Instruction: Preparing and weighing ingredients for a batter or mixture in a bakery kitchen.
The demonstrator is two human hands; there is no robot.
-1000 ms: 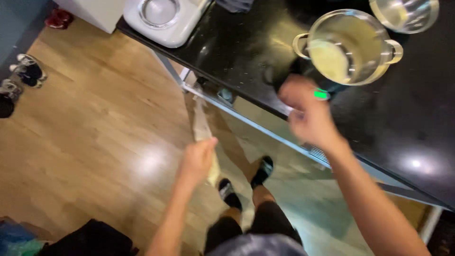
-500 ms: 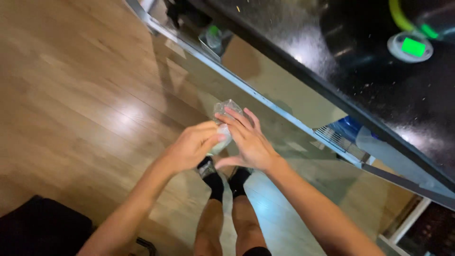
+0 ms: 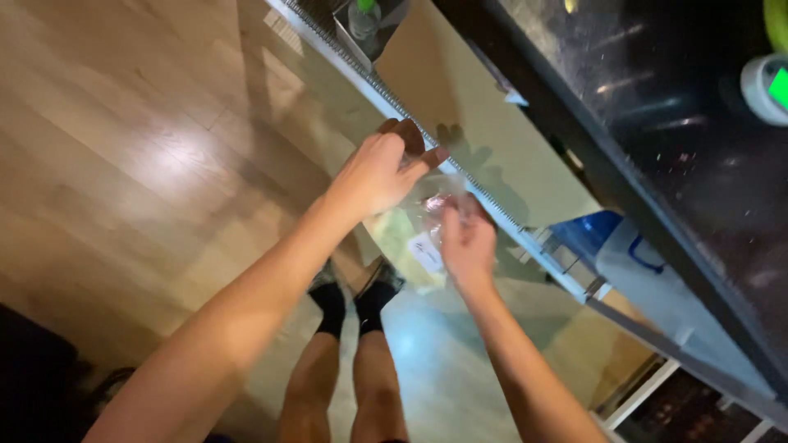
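I see both hands pinching a clear plastic bag (image 3: pixel 419 234) above the floor (image 3: pixel 139 164): left hand (image 3: pixel 379 172) at its 12 o'clock, right hand (image 3: pixel 466 242) at 3. Thin, slippery film could slip either grip and drop.

We recorded a black speckled countertop (image 3: pixel 657 139) at upper right, bearing a white round object with a green top (image 3: pixel 771 86). Wood-plank floor (image 3: pixel 123 164) lay below; we stood on it in dark socks (image 3: pixel 332 299).
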